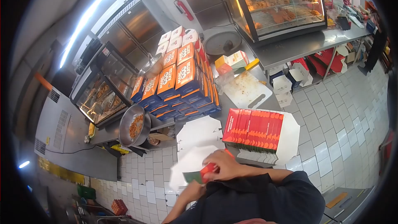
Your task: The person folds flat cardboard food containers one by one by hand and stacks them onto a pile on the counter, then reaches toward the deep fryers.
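Note:
My right hand point(224, 166) is closed on a small red and green carton point(193, 177) with white flaps, close to my chest. Just below it, my left hand point(194, 191) is at the carton's lower green edge, its fingers partly hidden and seemingly pinching that edge. White unfolded cardboard point(198, 135) lies under and beyond the carton. To the right of my hands, a row of flattened red cartons point(253, 128) is fanned out in an overlapping stack, with white flaps sticking out at its side.
Orange and blue boxes point(168, 79) are piled high ahead. A white cutting board point(248, 91) with a yellow-handled knife point(251, 64) lies beyond the red stack. A metal bowl point(132, 126) with orange bits stands left. Heated display cabinets point(282, 6) hold fried food; tiled floor point(323, 108) lies right.

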Tool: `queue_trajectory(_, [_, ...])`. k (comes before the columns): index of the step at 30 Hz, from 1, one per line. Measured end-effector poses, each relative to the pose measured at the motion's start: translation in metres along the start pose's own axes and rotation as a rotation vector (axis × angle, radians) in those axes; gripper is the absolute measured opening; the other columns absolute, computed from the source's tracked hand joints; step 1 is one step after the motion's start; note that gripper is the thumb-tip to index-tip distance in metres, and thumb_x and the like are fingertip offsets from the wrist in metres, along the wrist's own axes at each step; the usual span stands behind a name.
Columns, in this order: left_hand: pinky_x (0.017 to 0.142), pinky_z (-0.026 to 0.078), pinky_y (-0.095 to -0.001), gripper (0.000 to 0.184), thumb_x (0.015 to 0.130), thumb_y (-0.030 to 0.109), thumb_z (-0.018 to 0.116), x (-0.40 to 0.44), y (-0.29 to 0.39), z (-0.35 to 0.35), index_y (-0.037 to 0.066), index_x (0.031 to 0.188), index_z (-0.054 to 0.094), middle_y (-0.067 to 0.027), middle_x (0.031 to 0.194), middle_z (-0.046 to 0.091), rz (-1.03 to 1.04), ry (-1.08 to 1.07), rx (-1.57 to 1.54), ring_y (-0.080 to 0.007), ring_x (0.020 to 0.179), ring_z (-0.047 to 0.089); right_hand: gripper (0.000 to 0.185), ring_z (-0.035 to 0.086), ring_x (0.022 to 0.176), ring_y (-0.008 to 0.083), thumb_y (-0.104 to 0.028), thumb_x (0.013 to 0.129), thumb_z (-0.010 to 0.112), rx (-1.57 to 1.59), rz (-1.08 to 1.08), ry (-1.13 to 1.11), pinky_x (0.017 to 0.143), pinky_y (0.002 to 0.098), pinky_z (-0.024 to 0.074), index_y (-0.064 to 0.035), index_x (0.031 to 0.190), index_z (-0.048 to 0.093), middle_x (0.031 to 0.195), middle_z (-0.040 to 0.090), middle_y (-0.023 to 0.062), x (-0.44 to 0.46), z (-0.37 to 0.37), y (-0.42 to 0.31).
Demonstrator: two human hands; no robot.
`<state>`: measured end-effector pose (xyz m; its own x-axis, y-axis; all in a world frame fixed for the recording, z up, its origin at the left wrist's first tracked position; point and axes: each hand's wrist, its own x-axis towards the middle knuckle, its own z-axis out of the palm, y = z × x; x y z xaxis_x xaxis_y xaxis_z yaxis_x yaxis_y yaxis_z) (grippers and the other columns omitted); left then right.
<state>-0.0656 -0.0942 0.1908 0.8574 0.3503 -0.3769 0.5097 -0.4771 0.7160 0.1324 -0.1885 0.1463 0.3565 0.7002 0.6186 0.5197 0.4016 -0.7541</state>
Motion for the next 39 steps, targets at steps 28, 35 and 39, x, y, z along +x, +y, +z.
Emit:
queue_trajectory(28, [0.068, 0.046, -0.0223, 0.075, 0.087, 0.006, 0.072, 0.0, 0.025, -0.064, 0.006, 0.152, 0.034, -0.0101, 0.079, 0.068, 0.051, 0.083, 0.059, -0.013, 0.071, 0.064, 0.032, 0.054, 0.064, 0.0206, -0.035, 0.098, 0.062, 0.242, 0.376, -0.579, 0.064, 0.0336, 0.0447, -0.0037, 0.093, 0.067, 0.074, 0.06, 0.0084, -0.016, 0.016, 0.026])
queue_trajectory(35, [0.063, 0.033, -0.0287, 0.042, 0.094, 0.026, 0.066, 0.015, 0.024, -0.04, -0.001, 0.126, 0.059, -0.0031, 0.075, 0.048, 0.369, 0.928, 0.143, -0.014, 0.07, 0.045, 0.029, 0.045, 0.06, 0.019, -0.023, 0.094, 0.068, 0.436, 0.026, -0.015, 0.062, 0.0363, 0.0362, -0.0023, 0.075, 0.064, 0.063, 0.048, 0.0062, 0.007, 0.0, 0.001])
queue_trajectory(39, [0.072, 0.036, -0.0295, 0.05, 0.096, 0.043, 0.063, 0.039, -0.014, -0.044, -0.001, 0.121, 0.061, -0.0048, 0.09, 0.047, 0.574, 0.892, -0.162, -0.0148, 0.08, 0.044, 0.031, 0.043, 0.062, 0.0197, -0.023, 0.089, 0.073, 0.238, -0.093, -0.01, 0.072, 0.0356, 0.0321, -0.0079, 0.067, 0.058, 0.059, 0.046, 0.0011, 0.006, -0.002, -0.011])
